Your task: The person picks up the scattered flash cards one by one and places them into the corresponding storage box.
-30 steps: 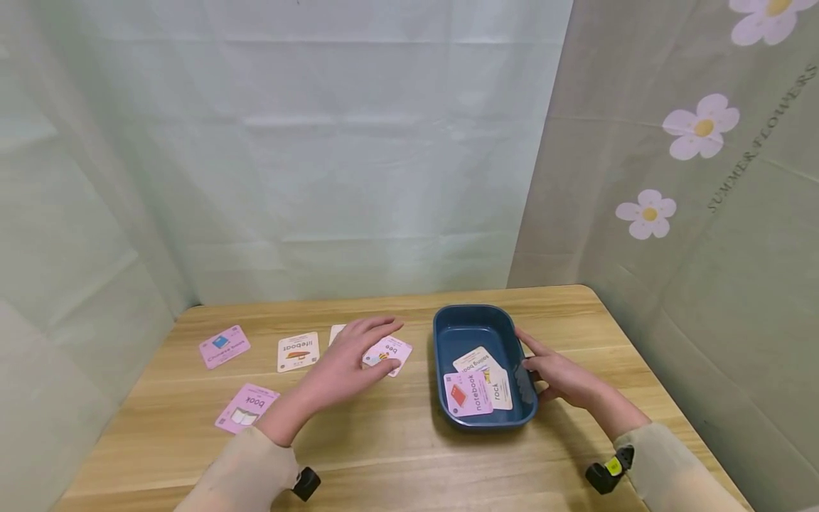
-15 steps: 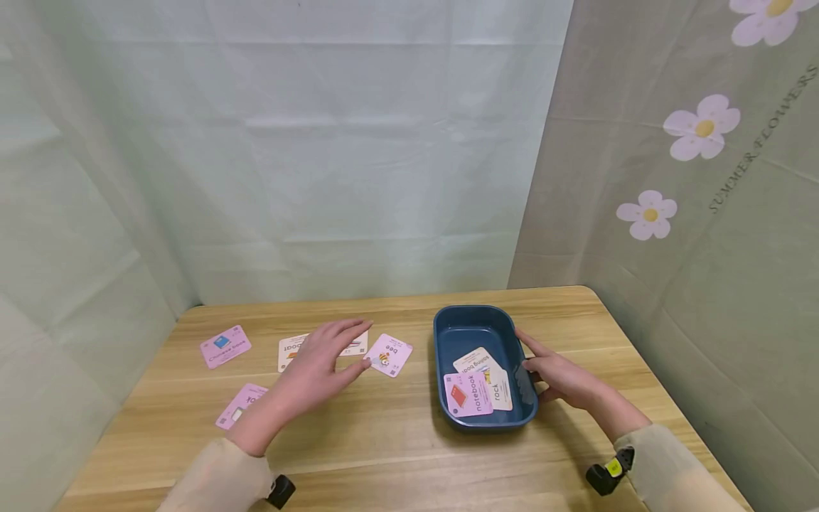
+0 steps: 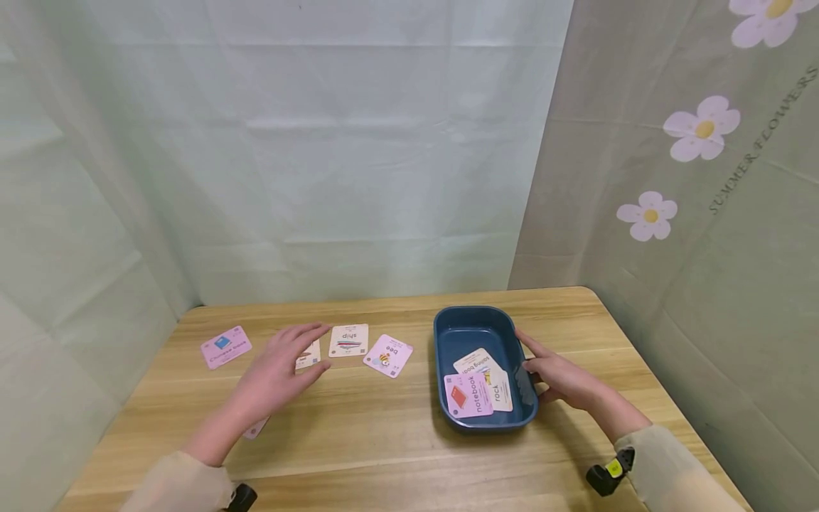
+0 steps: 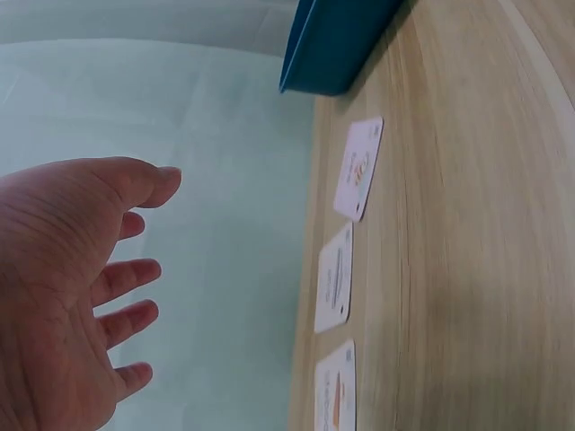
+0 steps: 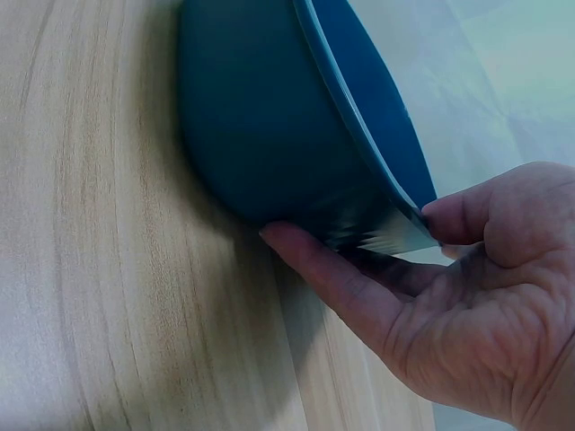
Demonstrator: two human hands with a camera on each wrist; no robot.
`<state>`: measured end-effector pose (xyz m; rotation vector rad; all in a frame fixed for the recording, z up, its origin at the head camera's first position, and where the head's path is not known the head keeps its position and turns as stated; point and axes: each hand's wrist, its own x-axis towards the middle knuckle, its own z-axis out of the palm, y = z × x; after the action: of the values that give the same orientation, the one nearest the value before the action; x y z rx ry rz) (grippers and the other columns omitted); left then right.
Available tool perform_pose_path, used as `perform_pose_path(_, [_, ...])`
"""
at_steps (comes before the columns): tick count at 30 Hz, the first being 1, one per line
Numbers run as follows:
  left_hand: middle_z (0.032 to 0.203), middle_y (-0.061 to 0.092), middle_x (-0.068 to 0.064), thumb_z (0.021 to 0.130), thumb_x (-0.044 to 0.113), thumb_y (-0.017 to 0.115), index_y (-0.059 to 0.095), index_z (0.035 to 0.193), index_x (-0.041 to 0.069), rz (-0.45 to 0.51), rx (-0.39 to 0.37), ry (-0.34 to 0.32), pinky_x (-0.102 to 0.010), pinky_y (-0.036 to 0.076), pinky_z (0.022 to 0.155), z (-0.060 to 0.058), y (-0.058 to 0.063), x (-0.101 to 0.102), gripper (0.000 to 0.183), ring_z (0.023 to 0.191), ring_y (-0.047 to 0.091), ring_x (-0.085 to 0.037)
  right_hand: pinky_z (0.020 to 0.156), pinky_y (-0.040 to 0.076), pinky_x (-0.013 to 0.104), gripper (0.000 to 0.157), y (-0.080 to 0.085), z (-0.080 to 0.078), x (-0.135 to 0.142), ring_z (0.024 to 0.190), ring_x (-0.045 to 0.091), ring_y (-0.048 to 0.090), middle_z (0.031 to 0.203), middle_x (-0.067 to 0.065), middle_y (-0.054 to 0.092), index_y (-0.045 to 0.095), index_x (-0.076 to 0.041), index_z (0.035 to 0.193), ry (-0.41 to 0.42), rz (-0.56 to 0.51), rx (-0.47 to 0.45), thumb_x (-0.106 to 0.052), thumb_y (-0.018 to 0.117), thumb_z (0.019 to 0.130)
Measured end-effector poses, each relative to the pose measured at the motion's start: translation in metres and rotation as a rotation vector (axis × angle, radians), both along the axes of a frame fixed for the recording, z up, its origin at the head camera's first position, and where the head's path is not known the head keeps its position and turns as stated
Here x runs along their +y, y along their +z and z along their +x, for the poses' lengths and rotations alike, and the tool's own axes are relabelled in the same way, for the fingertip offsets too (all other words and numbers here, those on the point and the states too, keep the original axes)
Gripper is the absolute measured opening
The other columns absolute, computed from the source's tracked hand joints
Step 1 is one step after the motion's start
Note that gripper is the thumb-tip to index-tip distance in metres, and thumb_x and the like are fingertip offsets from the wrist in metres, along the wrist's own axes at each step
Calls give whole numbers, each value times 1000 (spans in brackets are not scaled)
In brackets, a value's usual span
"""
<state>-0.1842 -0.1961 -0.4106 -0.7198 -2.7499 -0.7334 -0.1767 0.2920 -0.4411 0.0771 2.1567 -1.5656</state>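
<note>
Head view: left grip (image 3: pixel 276 368) hangs empty above a card (image 3: pixel 310 356); right grip (image 3: pixel 561 379) grasps the box (image 3: pixel 472 337), likely steadying it.

Behind the wood-grain counter (image 3: pixel 397 434) hangs a creased, pale green sheet (image 3: pixel 333 178). Right of the counter, greyer fabric (image 3: pixel 742 299) carries pink flowers (image 3: pixel 702 129) and dark lettering (image 3: pixel 764 139).

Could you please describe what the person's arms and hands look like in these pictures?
Both sleeves are pale beige, and the left hand and right hand are bare. A small black device sits near each cuff; the right one has a yellow patch.
</note>
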Motion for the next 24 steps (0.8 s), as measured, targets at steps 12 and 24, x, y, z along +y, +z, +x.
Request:
perform_pose_path(12, [148,51,-20,96,27,73,52,147,7,-8,-36,60,-67,36,105,4,-1,-31,59,135,43,-47,84,53,67,72,0,0,0,135,57,38,166,28,1,7,-29,166,2,12,-4,-10,41,105])
perform_pose_path(24, [145,50,-29,96,28,73,54,143,-1,-56,-59,129,-73,34,102,4,-15,-73,58,133,41,-54,83,55,63,73,0,-1,1,134,55,40,167,27,2,8,-30,166,-4,17,-8,-11,43,105])
